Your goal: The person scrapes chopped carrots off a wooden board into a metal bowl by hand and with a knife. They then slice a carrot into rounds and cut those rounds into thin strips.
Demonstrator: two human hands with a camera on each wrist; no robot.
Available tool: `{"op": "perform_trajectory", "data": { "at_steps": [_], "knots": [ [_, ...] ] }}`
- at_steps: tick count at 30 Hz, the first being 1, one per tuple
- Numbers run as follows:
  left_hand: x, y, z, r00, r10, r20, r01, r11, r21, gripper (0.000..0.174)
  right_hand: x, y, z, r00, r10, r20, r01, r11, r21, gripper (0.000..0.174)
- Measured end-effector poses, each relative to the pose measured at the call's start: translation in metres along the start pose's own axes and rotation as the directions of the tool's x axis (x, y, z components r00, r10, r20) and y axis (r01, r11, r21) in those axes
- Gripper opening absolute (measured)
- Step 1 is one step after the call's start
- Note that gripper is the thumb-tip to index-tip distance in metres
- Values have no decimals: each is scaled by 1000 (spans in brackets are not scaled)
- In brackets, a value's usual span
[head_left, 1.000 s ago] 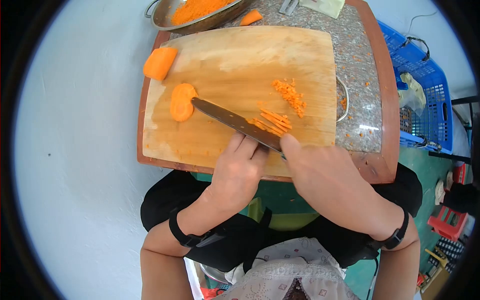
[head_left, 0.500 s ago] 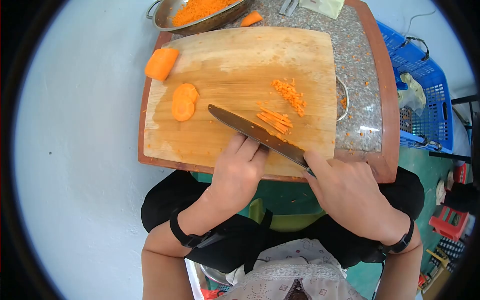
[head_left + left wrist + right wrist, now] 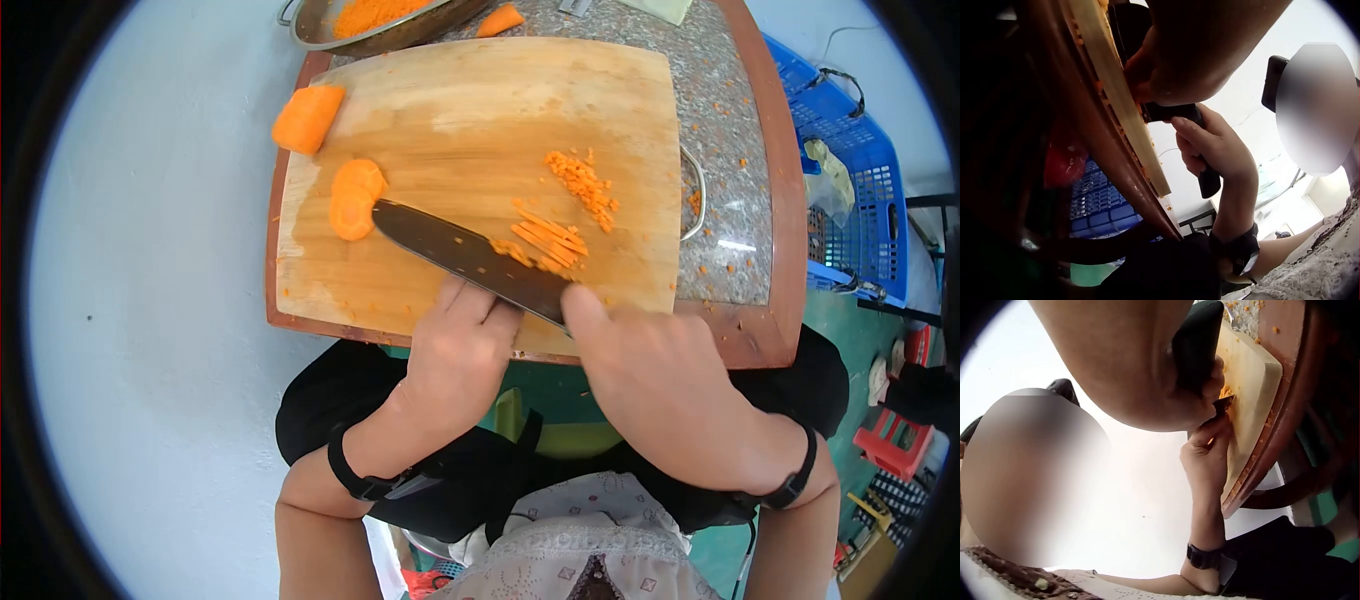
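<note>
My right hand grips the black handle of a broad kitchen knife, its blade slanting across the board's near part. My left hand is bent down on the cutting board close behind the blade. Its fingertips are mostly hidden by the knife; a bit of orange carrot shows between thumb and fingers in the right wrist view. Chopped carrot clings along the blade. Beyond it lie carrot strips and a small heap of diced carrot. Carrot slices overlap beside the knife tip.
A thick carrot chunk sits at the board's left edge. Behind the board stand a metal pan of chopped carrot and a carrot end. A metal handle juts from the board's right side. A blue basket stands right of the table.
The knife drew back to the right and near side, then slid forward left again, its tip returning near the slices. The left hand stays behind the blade. The head view shifts slightly.
</note>
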State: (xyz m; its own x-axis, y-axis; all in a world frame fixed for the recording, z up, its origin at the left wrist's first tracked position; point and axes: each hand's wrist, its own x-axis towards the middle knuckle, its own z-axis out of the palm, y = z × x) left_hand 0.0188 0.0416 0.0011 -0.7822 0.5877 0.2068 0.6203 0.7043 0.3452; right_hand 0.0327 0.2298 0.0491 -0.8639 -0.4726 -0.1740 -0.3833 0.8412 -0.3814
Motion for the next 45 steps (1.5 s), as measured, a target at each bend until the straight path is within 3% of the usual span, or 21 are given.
{"op": "perform_trajectory", "data": {
  "at_steps": [3,6,7,12,16,19,28,31,34,40,45],
  "knots": [
    [1,1,7,994,82,-67,-78,995,65,33,10,2,0,995,-83,-63,83,996,-11,15],
    [1,1,7,994,37,-106,-31,998,56,36,6,12,-2,996,21,-89,-10,993,117,14],
    [-1,-2,9,991,62,-120,-54,997,63,39,3,13,-7,994,102,-38,-89,963,255,16],
    [-1,-2,13,983,104,-154,-89,991,100,34,-20,8,-6,996,88,-6,-87,987,138,18],
    [-2,0,12,991,88,-99,-79,993,88,30,-30,7,-1,998,3,-61,-3,1000,-4,13],
    [-2,2,9,995,73,-63,-69,996,58,30,-29,12,-3,1000,-15,-5,14,998,-58,14],
    [-1,0,6,992,108,-65,-104,993,63,34,6,8,-6,997,-37,74,29,994,107,15],
    [0,-2,14,981,127,-144,-112,987,112,35,9,14,-1,995,98,14,-99,965,244,17],
    [-1,1,12,984,63,-168,-52,996,68,38,5,24,-6,990,139,-22,-125,942,310,19],
    [-1,-1,15,982,126,-140,-100,979,177,29,-19,15,-9,999,37,-10,-35,980,194,20],
    [-2,3,11,990,101,-96,-88,987,135,26,-27,17,-10,998,35,44,-39,993,109,20]
  ]
}}
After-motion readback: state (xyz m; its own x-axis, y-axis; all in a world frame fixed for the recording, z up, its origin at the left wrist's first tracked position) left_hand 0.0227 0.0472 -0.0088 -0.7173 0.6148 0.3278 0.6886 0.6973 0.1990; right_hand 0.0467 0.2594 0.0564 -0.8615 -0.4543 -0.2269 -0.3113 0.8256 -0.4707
